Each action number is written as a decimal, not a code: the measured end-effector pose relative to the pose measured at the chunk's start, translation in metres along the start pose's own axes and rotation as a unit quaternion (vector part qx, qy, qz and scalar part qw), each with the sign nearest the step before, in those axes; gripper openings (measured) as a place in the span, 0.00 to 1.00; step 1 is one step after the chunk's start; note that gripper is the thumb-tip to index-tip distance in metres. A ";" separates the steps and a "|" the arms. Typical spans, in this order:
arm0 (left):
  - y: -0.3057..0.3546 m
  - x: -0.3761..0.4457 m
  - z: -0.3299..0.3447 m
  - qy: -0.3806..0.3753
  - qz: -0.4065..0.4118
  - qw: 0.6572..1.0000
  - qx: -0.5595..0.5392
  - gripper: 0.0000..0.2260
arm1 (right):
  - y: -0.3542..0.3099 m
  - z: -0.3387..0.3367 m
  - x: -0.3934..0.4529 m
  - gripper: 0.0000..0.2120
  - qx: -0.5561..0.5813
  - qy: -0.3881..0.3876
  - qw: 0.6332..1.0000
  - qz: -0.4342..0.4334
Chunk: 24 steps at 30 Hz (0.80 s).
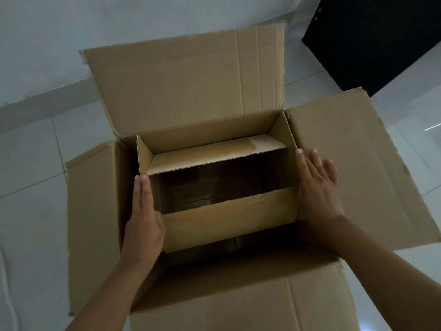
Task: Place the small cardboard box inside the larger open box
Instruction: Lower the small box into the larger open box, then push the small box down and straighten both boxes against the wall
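Over the larger open box (346, 149), the left hand (143, 225) and right hand (317, 187) are pressing flat, extended fingers against the small cardboard box (229, 223), guiding it level inside.

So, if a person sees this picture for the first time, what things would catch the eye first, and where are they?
The eye goes first to the larger open box in the middle of the floor, its four flaps spread outward. Inside its opening sits the small cardboard box, itself open on top, with the left hand flat against its left side and the right hand against its right side. A black object stands at the top right.
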<state>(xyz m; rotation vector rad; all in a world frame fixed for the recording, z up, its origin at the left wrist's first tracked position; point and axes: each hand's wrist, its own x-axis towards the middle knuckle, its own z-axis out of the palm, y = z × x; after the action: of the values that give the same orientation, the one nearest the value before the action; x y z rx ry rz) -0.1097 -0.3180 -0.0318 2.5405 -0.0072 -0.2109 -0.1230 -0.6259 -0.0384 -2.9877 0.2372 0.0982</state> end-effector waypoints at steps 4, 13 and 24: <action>0.003 0.002 0.000 0.012 0.015 1.000 -0.002 0.33 | -0.001 -0.001 0.006 0.29 0.011 0.021 1.000 0.002; 0.013 0.019 -0.012 0.006 0.113 0.962 0.249 0.21 | -0.025 -0.007 -0.004 0.20 -0.059 0.035 0.994 -0.088; 0.037 0.084 0.003 -0.128 0.141 0.878 0.438 0.28 | -0.056 0.003 -0.052 0.20 0.106 0.025 0.989 -0.098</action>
<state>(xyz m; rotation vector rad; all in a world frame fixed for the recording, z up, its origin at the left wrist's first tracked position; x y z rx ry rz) -0.0258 -0.3546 -0.0260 3.3256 -0.7281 -0.5181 -0.1658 -0.5631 -0.0298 -2.7847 -0.0390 -0.0226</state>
